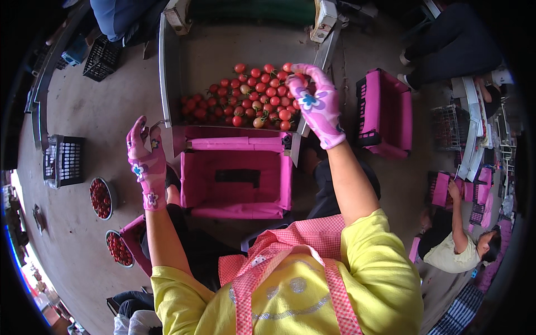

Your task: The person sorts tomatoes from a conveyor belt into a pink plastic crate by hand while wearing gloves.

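Observation:
My right hand (316, 100), in a pink flowered glove, reaches over the right end of a heap of cherry tomatoes (259, 88). Its curved fingers touch the tomatoes there; whether one is gripped is unclear. Most tomatoes are red, a few pale, some with green stems. They lie at the near end of a metal-sided tray (164, 71). Left of the tray, my left hand (146, 167), gloved alike, is raised with fingers bent and apart, no object visible in it. Below the tray's near edge stands a crate lined with pink fabric (236, 197), a dark strip on its bottom.
Another pink-lined crate (387, 113) stands at the right. On the left floor are a black plastic basket (69, 161) and two tubs of tomatoes, one upper (100, 199), one lower (119, 249). A co-worker (454, 247) handles pink-lined crates at the far right.

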`<state>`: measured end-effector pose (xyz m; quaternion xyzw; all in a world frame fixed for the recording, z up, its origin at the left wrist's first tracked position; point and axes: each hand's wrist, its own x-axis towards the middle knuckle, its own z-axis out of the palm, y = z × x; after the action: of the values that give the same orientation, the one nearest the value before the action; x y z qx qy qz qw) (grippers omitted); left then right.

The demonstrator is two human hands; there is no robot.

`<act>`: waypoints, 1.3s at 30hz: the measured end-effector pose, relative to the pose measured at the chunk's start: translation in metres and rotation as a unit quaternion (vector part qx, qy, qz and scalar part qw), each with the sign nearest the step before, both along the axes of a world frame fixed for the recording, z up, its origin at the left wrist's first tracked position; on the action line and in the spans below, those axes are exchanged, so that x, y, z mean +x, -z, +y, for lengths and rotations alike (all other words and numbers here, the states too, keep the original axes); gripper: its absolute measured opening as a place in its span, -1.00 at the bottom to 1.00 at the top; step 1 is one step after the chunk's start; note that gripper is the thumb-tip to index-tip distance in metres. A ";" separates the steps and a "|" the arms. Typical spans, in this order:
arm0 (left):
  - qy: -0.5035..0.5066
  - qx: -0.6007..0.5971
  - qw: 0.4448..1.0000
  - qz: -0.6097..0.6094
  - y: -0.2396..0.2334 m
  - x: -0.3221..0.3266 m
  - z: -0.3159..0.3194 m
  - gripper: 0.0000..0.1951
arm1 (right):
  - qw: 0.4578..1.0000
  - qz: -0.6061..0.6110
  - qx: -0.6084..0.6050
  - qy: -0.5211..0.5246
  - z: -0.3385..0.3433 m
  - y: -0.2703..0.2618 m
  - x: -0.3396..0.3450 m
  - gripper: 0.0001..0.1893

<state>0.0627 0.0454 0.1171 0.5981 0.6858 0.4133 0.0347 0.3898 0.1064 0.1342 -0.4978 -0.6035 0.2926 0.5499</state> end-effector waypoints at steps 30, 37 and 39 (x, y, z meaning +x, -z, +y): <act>-0.047 -0.375 0.921 0.092 0.040 -0.071 0.023 -0.82 | 0.968 0.058 -0.208 0.125 0.129 0.303 0.122 -0.76; -0.076 -0.356 0.930 -0.043 0.037 -0.030 0.010 -0.79 | 0.887 0.414 -0.168 0.115 0.082 0.165 0.096 -0.75; -0.084 -0.358 0.896 -0.248 0.052 -0.044 -0.003 -0.77 | 0.932 0.314 -0.085 0.158 0.054 0.100 0.084 -0.73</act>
<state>0.0187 0.0426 0.0654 0.3637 0.8044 0.2757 0.3804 0.4740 0.1599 0.0342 -0.5144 -0.2858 0.3936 0.7063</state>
